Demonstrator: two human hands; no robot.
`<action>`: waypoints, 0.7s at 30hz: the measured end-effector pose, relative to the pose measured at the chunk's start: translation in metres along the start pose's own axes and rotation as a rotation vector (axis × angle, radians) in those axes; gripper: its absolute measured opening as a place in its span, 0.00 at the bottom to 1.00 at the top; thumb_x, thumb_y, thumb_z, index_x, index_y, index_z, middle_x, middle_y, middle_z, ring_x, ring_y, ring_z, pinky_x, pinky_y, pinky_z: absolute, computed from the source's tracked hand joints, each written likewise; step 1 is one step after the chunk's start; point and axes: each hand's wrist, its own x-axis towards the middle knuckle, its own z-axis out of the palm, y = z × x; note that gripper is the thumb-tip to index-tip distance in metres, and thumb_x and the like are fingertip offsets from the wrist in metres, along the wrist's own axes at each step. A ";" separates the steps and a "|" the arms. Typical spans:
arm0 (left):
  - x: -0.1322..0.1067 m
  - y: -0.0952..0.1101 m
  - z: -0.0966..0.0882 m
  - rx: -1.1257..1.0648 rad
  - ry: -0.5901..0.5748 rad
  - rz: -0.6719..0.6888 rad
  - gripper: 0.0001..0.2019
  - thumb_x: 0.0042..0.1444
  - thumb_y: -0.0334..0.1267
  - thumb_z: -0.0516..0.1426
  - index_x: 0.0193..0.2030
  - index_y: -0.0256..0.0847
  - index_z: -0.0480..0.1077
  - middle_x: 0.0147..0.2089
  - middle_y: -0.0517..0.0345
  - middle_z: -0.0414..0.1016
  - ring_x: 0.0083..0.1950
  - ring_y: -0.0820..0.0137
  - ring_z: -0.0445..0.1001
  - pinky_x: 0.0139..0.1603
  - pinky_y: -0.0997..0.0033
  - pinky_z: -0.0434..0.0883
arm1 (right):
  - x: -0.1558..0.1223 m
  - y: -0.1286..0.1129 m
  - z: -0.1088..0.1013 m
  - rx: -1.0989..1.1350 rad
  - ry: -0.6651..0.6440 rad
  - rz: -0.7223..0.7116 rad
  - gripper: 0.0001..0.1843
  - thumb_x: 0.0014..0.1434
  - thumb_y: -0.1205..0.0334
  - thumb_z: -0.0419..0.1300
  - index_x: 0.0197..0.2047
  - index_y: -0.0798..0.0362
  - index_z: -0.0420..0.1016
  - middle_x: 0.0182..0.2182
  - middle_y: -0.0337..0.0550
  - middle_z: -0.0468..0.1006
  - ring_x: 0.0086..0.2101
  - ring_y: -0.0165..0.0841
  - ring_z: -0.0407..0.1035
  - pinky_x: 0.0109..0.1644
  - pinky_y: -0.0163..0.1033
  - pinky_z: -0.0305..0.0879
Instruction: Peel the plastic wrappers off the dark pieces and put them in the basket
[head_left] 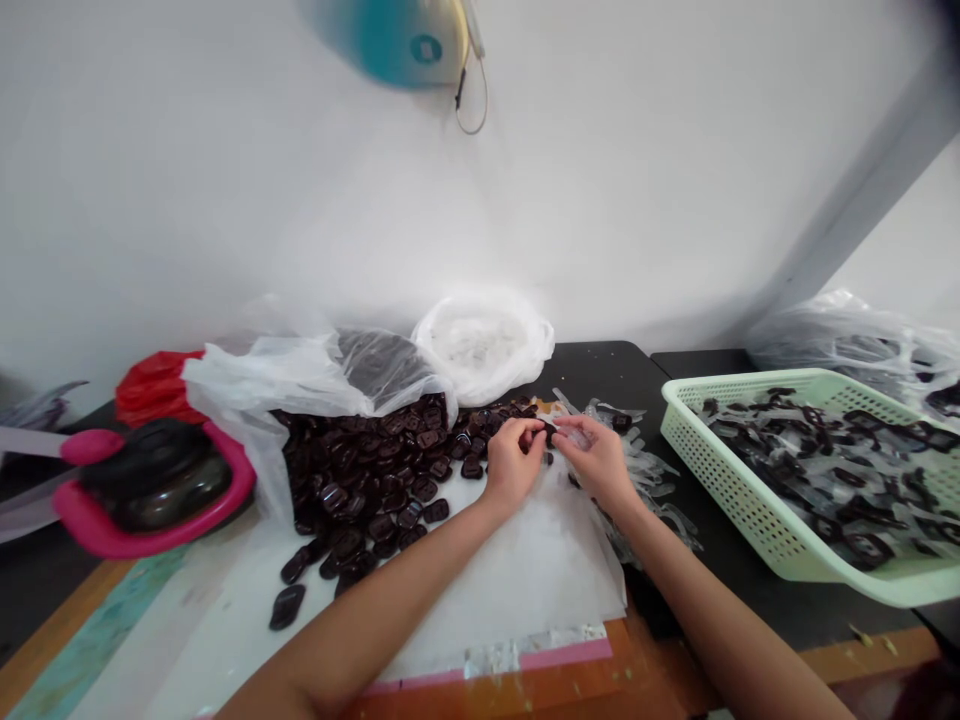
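Note:
My left hand (512, 462) and my right hand (598, 458) meet at the middle of the table, fingers pinched together. Between them is a small dark plastic piece (546, 432) and what looks like a small clear plastic sleeve (571, 432); the left fingers pinch the dark piece, the right fingers pinch the sleeve. A heap of dark plastic pieces (375, 480) spills from a clear bag (300, 385) just left of my left hand. Clear sleeves (652, 480) lie in a pile under and right of my right hand.
A light green basket (720, 480) with bagged dark pieces stands at the right. A white sheet (525, 580) covers the table in front. Behind are a white bag (484, 345), a red bag (154, 385), a pink-rimmed dark object (150, 490), and another clear bag (862, 340) at far right.

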 end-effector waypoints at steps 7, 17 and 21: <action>0.009 -0.007 0.000 -0.505 -0.246 -0.407 0.16 0.54 0.51 0.56 0.31 0.39 0.67 0.15 0.70 0.50 0.15 0.79 0.49 0.16 0.77 0.50 | 0.002 -0.005 -0.005 0.282 -0.113 0.260 0.19 0.47 0.52 0.65 0.40 0.54 0.76 0.16 0.33 0.65 0.13 0.23 0.50 0.14 0.31 0.47; 0.005 -0.003 0.002 -0.721 -0.329 -0.488 0.18 0.52 0.52 0.58 0.27 0.40 0.58 0.17 0.71 0.47 0.15 0.82 0.43 0.14 0.79 0.44 | 0.000 -0.005 -0.003 0.289 -0.141 0.210 0.18 0.48 0.51 0.65 0.39 0.54 0.75 0.20 0.37 0.70 0.14 0.22 0.52 0.14 0.31 0.48; 0.002 0.001 0.002 -0.597 -0.334 -0.440 0.17 0.54 0.53 0.55 0.28 0.40 0.61 0.16 0.71 0.47 0.15 0.80 0.46 0.17 0.77 0.47 | 0.000 -0.007 -0.003 0.237 -0.135 0.105 0.19 0.51 0.54 0.63 0.44 0.53 0.72 0.29 0.42 0.74 0.17 0.24 0.57 0.18 0.32 0.55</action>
